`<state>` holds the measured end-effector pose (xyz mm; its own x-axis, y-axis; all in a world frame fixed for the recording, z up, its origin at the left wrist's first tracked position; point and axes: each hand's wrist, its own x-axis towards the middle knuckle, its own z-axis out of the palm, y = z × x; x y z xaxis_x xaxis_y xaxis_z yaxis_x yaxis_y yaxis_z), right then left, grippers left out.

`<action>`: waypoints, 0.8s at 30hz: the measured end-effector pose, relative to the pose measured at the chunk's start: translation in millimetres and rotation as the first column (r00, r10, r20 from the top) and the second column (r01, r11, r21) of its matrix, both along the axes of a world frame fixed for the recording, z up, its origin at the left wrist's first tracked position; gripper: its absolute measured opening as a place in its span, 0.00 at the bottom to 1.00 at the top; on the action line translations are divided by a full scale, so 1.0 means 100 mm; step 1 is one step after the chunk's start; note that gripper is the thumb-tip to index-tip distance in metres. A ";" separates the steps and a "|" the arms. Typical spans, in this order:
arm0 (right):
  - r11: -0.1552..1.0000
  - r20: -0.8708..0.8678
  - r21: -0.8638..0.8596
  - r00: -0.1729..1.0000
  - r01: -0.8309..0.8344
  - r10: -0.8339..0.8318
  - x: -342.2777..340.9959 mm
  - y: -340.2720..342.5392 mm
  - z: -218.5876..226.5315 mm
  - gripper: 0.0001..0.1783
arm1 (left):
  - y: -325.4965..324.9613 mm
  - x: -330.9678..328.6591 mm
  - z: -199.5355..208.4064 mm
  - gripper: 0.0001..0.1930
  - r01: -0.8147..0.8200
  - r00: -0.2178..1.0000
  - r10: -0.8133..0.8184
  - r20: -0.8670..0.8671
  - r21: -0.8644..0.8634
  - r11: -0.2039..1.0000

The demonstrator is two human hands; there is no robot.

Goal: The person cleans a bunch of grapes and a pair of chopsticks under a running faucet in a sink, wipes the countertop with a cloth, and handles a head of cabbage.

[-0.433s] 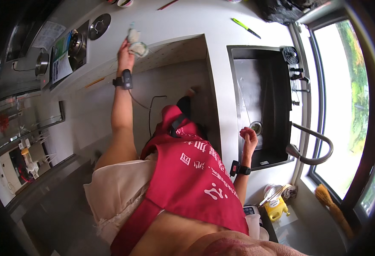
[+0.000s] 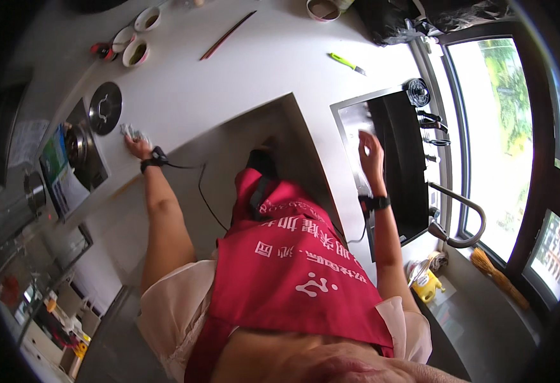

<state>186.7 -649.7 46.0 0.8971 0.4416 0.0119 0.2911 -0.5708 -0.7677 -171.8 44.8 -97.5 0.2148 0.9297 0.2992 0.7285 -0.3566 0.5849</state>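
Observation:
My left hand (image 2: 140, 149) is closed on a pale, crumpled cloth (image 2: 136, 133) on the white counter (image 2: 184, 96), at the far left. Next to that cloth lies a round metal lid (image 2: 106, 108). On the right, my right hand (image 2: 372, 159) hangs over the left side of the dark sink (image 2: 401, 191). Its fingers are loosely curved, a gap shows between thumb and fingers, and nothing is visible in it. Both wrists wear black bands with cables.
Small bowls (image 2: 136, 53) stand at the back left, with chopsticks (image 2: 228, 36) beyond the counter's middle. A green-handled knife (image 2: 346, 63) lies behind the sink. The faucet (image 2: 465, 242) curves along its right side. A stove burner (image 2: 79, 148) sits at left, a yellow jug (image 2: 425, 287) at lower right.
My left hand has carried the cloth left and down onto the counter beside the lid. My right hand has moved farther forward over the sink. The view has shifted, bringing bowls into sight.

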 end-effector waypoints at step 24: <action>0.904 0.304 -0.344 0.941 0.255 -0.150 1.38 -0.09 0.19 0.14 | -4.06 4.07 0.82 0.33 0.895 0.435 -0.900 0.024 -0.120 0.430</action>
